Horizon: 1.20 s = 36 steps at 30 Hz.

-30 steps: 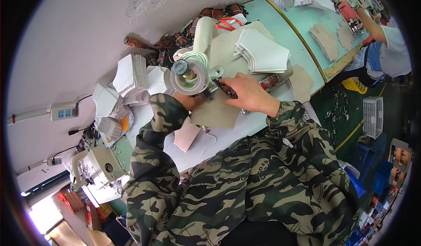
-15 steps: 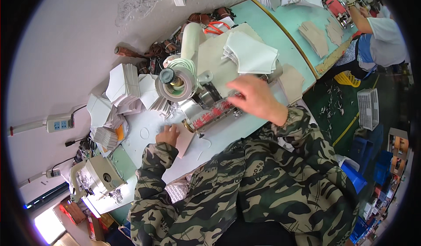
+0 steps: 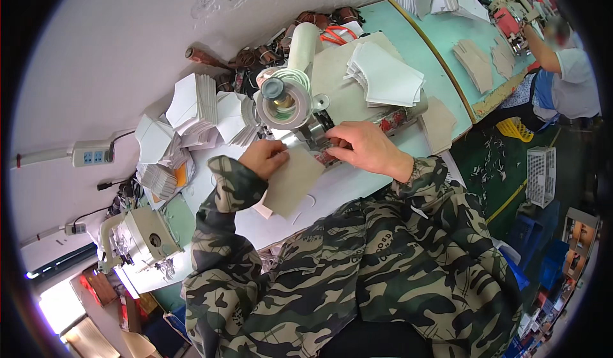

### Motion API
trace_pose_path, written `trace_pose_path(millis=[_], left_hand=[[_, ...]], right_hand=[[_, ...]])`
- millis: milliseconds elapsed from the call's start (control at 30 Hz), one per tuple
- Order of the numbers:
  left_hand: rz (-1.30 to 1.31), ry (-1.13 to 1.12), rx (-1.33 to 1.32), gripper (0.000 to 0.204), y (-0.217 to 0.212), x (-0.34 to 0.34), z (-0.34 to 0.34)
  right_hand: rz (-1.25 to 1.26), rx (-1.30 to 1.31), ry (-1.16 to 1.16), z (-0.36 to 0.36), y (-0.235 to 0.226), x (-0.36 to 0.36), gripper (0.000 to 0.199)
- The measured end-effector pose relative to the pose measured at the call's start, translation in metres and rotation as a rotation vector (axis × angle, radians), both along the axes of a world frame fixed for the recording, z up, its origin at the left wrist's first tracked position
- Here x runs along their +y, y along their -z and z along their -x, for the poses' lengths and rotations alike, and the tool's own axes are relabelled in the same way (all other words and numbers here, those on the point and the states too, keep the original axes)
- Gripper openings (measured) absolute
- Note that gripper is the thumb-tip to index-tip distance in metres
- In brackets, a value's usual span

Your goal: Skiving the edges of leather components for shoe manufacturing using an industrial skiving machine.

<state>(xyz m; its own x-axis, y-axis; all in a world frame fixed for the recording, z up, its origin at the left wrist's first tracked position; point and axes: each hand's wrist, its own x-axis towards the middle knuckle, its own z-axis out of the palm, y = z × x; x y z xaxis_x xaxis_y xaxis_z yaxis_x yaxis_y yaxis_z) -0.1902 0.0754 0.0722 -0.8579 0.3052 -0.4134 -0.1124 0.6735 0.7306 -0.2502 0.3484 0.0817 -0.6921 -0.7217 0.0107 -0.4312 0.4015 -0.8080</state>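
Observation:
A beige flat panel slants over the bench edge, its upper end against the metal head of a bench machine. My left hand is closed on the panel's upper left corner, thumb on top. My right hand lies over the machine's front, fingers curled in close to the panel's upper right corner. What those fingertips grip, if anything, is hidden. A pale post with a round ring and coiled cord rises behind the machine. Beneath the held panel, part of another pinkish-beige piece shows.
Stacks of white cut panels crowd the left of the bench; another white stack lies behind my right hand. Orange-handled scissors rest at the back. A second machine stands far left. At far right a person works at another machine.
My left hand has lifted from the bench to the machine head with a beige panel. My right hand has come down and inward, its fingers curling. The view has shifted slightly.

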Motion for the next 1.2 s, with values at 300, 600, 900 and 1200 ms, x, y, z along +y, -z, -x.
trace_pose_path(millis=[300, 600, 900, 1200], left_hand=[[-0.175, -0.118, 0.134, 0.022, 0.021, 0.040, 0.016], [-0.382, -0.057, -0.140, 0.027, -0.004, 0.026, -0.017], [-0.279, 0.046, -0.398, 0.019, 0.035, -0.018, 0.024], [0.171, 0.131, 0.182, 0.022, 0.000, 0.023, 0.042]], right_hand=[[-0.114, 0.417, -0.093, 0.023, 0.016, -0.008, 0.031], [0.129, -0.378, -0.023, 0.008, 0.015, -0.004, 0.020], [-0.160, -0.176, -0.186, -0.005, 0.013, -0.002, 0.018], [-0.212, 0.379, 0.012, 0.025, 0.013, -0.004, 0.035]])
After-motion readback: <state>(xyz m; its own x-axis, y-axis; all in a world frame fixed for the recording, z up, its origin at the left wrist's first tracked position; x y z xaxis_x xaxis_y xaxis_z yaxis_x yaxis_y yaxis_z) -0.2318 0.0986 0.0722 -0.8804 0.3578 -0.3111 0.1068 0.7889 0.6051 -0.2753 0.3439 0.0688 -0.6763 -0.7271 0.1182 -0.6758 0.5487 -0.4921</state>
